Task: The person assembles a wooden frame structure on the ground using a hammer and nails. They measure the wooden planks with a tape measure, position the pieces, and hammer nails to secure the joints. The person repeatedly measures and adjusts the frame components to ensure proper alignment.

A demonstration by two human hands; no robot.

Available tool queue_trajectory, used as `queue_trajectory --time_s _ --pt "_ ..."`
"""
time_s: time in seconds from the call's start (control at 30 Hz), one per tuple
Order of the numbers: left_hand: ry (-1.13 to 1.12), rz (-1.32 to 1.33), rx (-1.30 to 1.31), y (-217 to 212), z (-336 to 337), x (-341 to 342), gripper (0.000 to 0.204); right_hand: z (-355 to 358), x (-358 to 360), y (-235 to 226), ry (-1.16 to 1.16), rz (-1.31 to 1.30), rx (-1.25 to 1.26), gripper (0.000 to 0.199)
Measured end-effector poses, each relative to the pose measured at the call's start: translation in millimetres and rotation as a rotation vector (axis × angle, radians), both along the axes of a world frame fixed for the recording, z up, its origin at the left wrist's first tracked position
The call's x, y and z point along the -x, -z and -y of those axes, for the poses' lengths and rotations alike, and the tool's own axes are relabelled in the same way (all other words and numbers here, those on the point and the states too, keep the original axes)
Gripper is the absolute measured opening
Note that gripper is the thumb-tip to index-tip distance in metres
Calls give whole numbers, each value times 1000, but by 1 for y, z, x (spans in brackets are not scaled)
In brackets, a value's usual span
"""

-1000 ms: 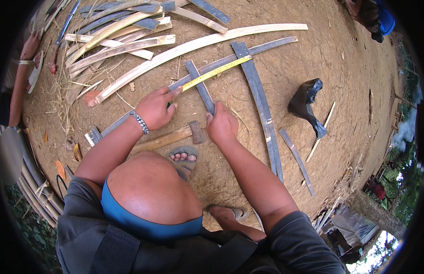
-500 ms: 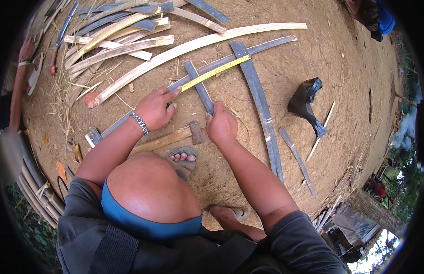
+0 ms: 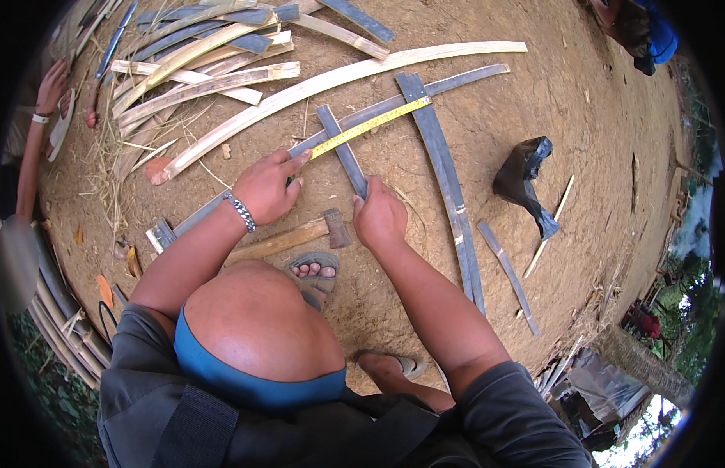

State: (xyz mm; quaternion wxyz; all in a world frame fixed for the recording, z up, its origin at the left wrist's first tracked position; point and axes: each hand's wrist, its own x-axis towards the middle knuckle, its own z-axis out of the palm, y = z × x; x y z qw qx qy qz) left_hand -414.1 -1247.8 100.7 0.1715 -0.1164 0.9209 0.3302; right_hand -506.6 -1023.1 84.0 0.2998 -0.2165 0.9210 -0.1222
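Note:
My left hand (image 3: 265, 187) is closed at the near end of a yellow tape measure (image 3: 370, 125), its case hidden in my palm. The blade runs along a long grey slat (image 3: 467, 77) to a pair of dark slats (image 3: 440, 160) crossing its far part. A short dark slat (image 3: 341, 147) lies across the long one, under the blade. Its near end is gripped by my right hand (image 3: 380, 214), thumb on top. Between my arms, beside my sandalled foot, lies a hatchet (image 3: 280, 239) with a wooden handle and rusty head.
A pale curved strip (image 3: 362, 66) lies beyond the slats, with a heap of split strips (image 3: 198, 74) at the upper left. A black plastic bag (image 3: 518, 178) and a loose slat (image 3: 509, 277) are on the right. Another person's hand (image 3: 50, 90) shows at the far left.
My hands, the tape measure and the slats stay in place apart from a slight shift of the view. The other person's hand at the far left has moved a little, its fingers now showing more.

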Motion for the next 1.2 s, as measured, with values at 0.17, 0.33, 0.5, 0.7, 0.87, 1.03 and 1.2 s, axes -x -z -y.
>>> queue_trajectory --time_s 0.17,0.33,0.5,0.7,0.87,1.03,1.2 --pt "-3 -8 13 1 -1 0 55 -2 0 2 -3 -9 2 28" --pt "1 -9 7 0 -1 0 55 -2 1 1 5 23 2 37" --pt "10 -24 -7 1 0 0 55 -2 1 0 10 20 -1 36" --pt "3 -33 -13 -1 0 0 54 -2 0 1 6 10 1 34" --pt "3 -17 -4 -1 1 0 53 -1 0 -1 11 31 1 36" --pt "0 -8 -14 -3 1 1 53 -1 0 0 8 22 6 36" --pt "8 -9 -13 -3 1 1 54 -1 0 0 14 16 2 36"
